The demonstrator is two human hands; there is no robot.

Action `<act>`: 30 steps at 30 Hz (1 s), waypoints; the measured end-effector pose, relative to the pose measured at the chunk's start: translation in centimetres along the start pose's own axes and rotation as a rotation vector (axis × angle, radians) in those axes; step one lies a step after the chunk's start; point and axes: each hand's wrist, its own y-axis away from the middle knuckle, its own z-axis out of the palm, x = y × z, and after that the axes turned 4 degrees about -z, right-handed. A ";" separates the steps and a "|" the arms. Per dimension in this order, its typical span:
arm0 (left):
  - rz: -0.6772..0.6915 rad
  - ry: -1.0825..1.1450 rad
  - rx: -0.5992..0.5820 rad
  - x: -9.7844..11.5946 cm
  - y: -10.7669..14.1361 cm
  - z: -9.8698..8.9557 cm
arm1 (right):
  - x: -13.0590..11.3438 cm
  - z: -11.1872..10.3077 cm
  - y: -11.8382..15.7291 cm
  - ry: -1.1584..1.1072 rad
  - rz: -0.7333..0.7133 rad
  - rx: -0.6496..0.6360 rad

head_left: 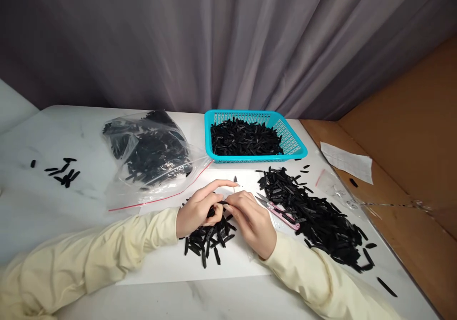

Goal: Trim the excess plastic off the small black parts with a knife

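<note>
My left hand [202, 205] is closed around several small, elongated black pieces, some showing between its curled fingers. Its index finger stretches out to the right. Between both hands is one black piece [223, 202], its right end pinched by the fingertips of my right hand [254, 222]. A dark, pointed blade tip [235, 179] shows just above the left index fingertip; what holds it is hidden. Below the hands, a loose heap of black pieces [210, 239] lies on a white sheet [160, 267].
A turquoise basket [250, 158] full of black pieces stands at the back. Left of it lies a clear zip bag [150, 153] of similar pieces. To the right are pink-handled scissors [283, 216] beside a long pile [317, 220]. A cardboard wall [410, 167] borders the table.
</note>
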 end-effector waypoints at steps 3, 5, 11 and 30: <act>0.017 0.022 -0.003 0.1 -0.1 -0.1 | 0.1 0.0 0.0 -0.009 -0.002 0.010; 0.028 0.029 -0.003 0.1 -0.1 -0.1 | 0.1 0.0 0.0 -0.010 0.002 0.009; 0.064 0.013 0.019 -0.1 -0.1 -0.2 | 0.4 -0.1 0.0 0.012 0.023 -0.020; 0.048 0.024 -0.043 0.1 0.2 -0.3 | 0.2 -0.2 -0.1 -0.047 0.041 -0.035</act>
